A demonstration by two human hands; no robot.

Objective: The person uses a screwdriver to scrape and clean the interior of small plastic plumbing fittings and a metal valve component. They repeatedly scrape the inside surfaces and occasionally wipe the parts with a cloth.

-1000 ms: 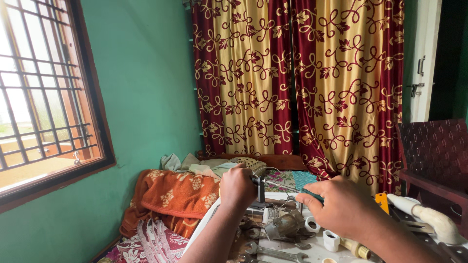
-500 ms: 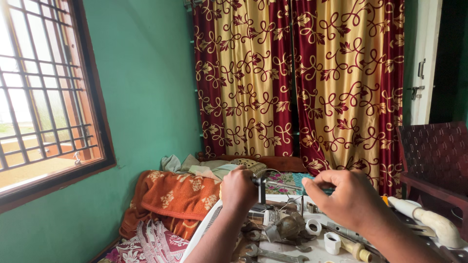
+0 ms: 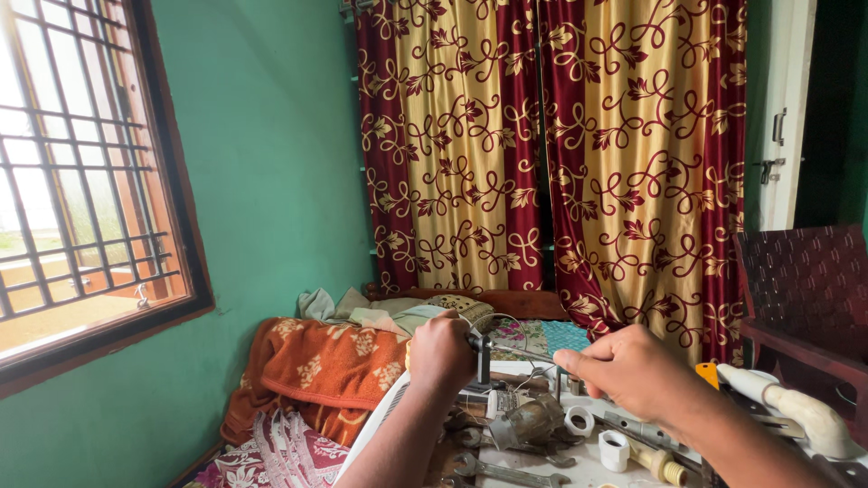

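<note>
While the head view is looking across a cluttered worktop, the person is keeping both hands up over it. Left hand (image 3: 441, 351) is fisted tight on a dark upright tool (image 3: 484, 361), likely a stand or handle, bracing it so it doesn't tip. Right hand (image 3: 628, 370) is pinching, fingers together, on a thin rod or wire (image 3: 520, 350) running across to the tool's top; what exactly sits in the pinch I cannot tell, since the fingers are covering it. Thing being worked is sitting between the 2 hands, just above the white table (image 3: 579, 465).

Below the hands: a greyish metal fitting (image 3: 524, 420), a roll of white tape (image 3: 579, 420), a short white pipe coupling (image 3: 615, 449), a spanner (image 3: 493, 470) lying flat at the near edge. All parked within reach.

Off right, a white pipe elbow (image 3: 805, 416) is jutting in. Orange blanket (image 3: 334, 366) is heaped behind on the bed, barred window (image 3: 81, 172) on the left, patterned curtains (image 3: 551, 145) behind.
</note>
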